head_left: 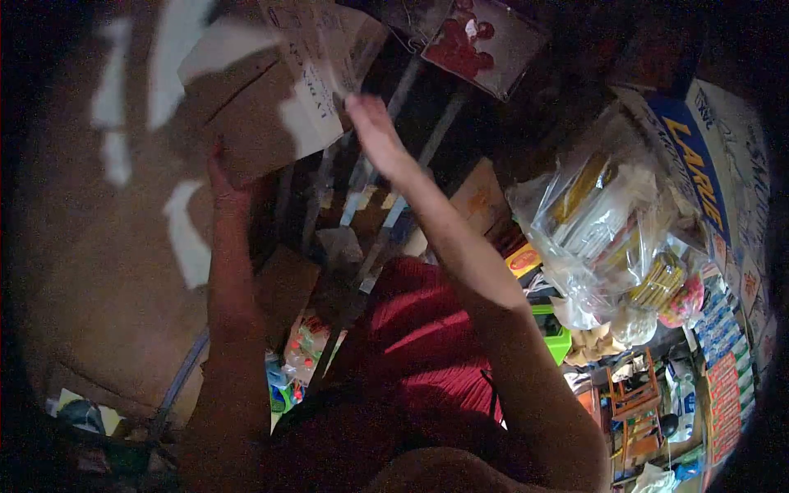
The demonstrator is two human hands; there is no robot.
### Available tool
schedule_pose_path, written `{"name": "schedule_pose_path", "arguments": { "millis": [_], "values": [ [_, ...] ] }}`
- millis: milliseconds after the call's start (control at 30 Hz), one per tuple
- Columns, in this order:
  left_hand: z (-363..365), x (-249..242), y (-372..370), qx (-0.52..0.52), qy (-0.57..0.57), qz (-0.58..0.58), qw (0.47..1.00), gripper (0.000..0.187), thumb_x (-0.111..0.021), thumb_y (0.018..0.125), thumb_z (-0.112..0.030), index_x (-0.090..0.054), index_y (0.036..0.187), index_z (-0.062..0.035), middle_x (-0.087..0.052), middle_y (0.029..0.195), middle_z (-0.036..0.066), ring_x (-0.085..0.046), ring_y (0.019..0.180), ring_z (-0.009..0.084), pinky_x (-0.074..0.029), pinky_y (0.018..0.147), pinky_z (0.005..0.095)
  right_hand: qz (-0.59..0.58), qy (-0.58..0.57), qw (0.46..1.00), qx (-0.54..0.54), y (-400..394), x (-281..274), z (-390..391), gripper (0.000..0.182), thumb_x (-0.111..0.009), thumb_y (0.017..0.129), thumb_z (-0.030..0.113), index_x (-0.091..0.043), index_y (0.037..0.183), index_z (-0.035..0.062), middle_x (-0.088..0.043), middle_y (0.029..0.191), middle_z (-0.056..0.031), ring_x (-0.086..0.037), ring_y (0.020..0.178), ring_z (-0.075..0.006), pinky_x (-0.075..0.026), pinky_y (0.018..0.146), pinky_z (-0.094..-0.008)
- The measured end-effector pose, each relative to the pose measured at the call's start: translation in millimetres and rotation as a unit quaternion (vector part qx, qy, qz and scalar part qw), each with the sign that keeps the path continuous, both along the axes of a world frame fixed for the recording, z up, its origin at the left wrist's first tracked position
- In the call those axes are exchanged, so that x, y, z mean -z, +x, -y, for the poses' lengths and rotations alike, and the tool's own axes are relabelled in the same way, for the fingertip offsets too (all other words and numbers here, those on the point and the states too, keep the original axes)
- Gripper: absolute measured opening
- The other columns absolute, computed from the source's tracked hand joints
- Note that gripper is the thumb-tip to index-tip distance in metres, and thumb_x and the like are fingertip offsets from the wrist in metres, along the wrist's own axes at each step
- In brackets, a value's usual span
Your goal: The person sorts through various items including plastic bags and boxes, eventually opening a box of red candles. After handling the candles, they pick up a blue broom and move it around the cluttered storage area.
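A brown cardboard box (255,123) with printed lettering is held up at the upper left, its lit corner pointing down to the right. At the box's lower left edge is my left hand (228,182), thumb against the cardboard and the other fingers mostly hidden behind it. My right hand (376,135) is beside the box's right edge, fingers stretched out and slightly blurred, fingertips right at the printed side. Below both arms shows a dark red garment (419,329).
Metal rails (411,160) run past the right hand. A clear packet with red contents (477,45) hangs at the top. To the right are clear plastic bags (604,222), a LARIE carton (694,164), a green container (556,337) and cluttered wooden racks (637,394).
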State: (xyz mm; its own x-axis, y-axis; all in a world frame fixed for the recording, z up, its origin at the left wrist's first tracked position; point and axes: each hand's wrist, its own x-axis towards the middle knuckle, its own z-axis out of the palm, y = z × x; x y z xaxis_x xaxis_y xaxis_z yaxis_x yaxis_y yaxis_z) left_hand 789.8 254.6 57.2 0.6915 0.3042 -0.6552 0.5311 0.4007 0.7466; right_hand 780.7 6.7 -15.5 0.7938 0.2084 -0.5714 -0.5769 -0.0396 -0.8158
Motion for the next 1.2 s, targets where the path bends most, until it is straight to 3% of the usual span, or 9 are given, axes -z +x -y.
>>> {"name": "schedule_pose_path", "arguments": {
  "millis": [200,300,367,467,533,600,800,967,1200],
  "values": [
    [-81.5,32.1,55.4,0.093,0.235,0.013,0.968,0.066,-0.052,0.083,-0.048,-0.04,0.131,-0.0045,-0.043,0.131,0.014,-0.042,0.118,0.0308,-0.036,0.097,0.0437,0.072,0.029,0.997,0.019,72.3,63.5,-35.9,0.06,-0.026,0.091,0.051,-0.03,0.138,0.0128,-0.023,0.142,-0.0241,-0.021,0.13,-0.0424,-0.018,0.107,-0.0463],
    [-61.4,22.8,84.7,0.137,0.248,0.046,0.958,0.067,-0.049,0.084,-0.051,-0.04,0.132,-0.0055,-0.043,0.131,0.015,-0.042,0.119,0.0309,-0.035,0.097,0.0422,0.149,0.208,0.956,0.147,79.7,90.2,-56.8,0.065,-0.038,0.088,0.054,-0.051,0.119,-0.0018,-0.053,0.118,-0.0246,-0.05,0.112,-0.0364,-0.037,0.094,-0.0409],
    [-17.4,-8.6,71.2,0.138,0.243,0.018,0.96,0.068,-0.049,0.084,-0.051,-0.039,0.132,-0.005,-0.042,0.131,0.015,-0.042,0.119,0.031,-0.035,0.098,0.042,0.027,-0.008,0.996,0.089,74.4,38.9,-37.6,0.065,-0.035,0.092,0.05,-0.031,0.137,0.0028,-0.033,0.138,-0.0214,-0.029,0.129,-0.0311,-0.03,0.102,-0.0421],
    [66.8,-51.6,52.1,0.085,0.257,-0.049,0.962,0.068,-0.048,0.084,-0.051,-0.038,0.133,-0.0036,-0.043,0.131,0.015,-0.042,0.119,0.0309,-0.035,0.098,0.0422,0.055,-0.067,0.982,0.165,44.7,65.3,-52.3,0.064,-0.036,0.089,0.054,-0.048,0.122,-0.0003,-0.054,0.118,-0.0206,-0.051,0.11,-0.0328,-0.036,0.097,-0.0401],
    [60.3,-43.8,40.0,0.026,0.275,-0.089,0.957,0.068,-0.049,0.084,-0.05,-0.038,0.132,-0.0027,-0.043,0.13,0.015,-0.042,0.118,0.0308,-0.035,0.098,0.0425,0.057,-0.065,0.992,0.086,10.2,34.5,-11.1,0.068,-0.036,0.088,0.057,-0.045,0.126,0.0012,-0.05,0.123,-0.0172,-0.046,0.114,-0.0276,-0.034,0.098,-0.0389],
    [9.8,-13.1,10.9,0.081,0.21,-0.093,0.97,0.067,-0.051,0.083,-0.047,-0.04,0.131,-0.0024,-0.045,0.129,0.015,-0.043,0.117,0.0298,-0.036,0.097,0.0418,-0.136,0.299,0.937,0.115,-25.4,52.0,-4.7,0.076,-0.031,0.086,0.06,-0.035,0.131,0.0003,-0.034,0.135,-0.0223,-0.033,0.124,-0.0306,-0.025,0.103,-0.0404],
    [-8.6,55.6,-103.4,0.208,0.035,-0.205,0.956,0.063,-0.06,0.077,-0.038,-0.044,0.127,-0.0017,-0.049,0.124,0.013,-0.046,0.114,0.0269,-0.038,0.095,0.0395,-0.346,0.236,0.874,0.245,-195.7,57.3,41.9,0.076,-0.03,0.084,0.063,-0.029,0.136,0.0078,-0.033,0.137,-0.0131,-0.032,0.123,-0.0329,-0.03,0.092,-0.0604],
    [72.4,85.0,-161.9,0.36,-0.101,-0.279,0.885,0.061,-0.067,0.073,-0.03,-0.048,0.123,-0.0011,-0.052,0.121,0.012,-0.049,0.111,0.0245,-0.039,0.093,0.0377,-0.36,0.282,0.766,0.453,-259.6,18.4,96.0,0.06,-0.028,0.091,0.051,-0.044,0.124,0.0041,-0.05,0.121,-0.0134,-0.047,0.113,-0.026,-0.039,0.096,-0.0397],
    [165.4,107.0,-173.6,0.483,-0.056,-0.176,0.856,0.052,-0.071,0.072,-0.025,-0.056,0.116,-0.001,-0.06,0.109,0.01,-0.056,0.1,0.0187,-0.044,0.087,0.0323,-0.244,0.204,0.834,0.451,-310.1,55.8,143.7,0.057,-0.032,0.091,0.05,-0.047,0.122,0.0048,-0.056,0.114,-0.0107,-0.056,0.102,-0.0256,-0.048,0.085,-0.0375]
  ]
}}
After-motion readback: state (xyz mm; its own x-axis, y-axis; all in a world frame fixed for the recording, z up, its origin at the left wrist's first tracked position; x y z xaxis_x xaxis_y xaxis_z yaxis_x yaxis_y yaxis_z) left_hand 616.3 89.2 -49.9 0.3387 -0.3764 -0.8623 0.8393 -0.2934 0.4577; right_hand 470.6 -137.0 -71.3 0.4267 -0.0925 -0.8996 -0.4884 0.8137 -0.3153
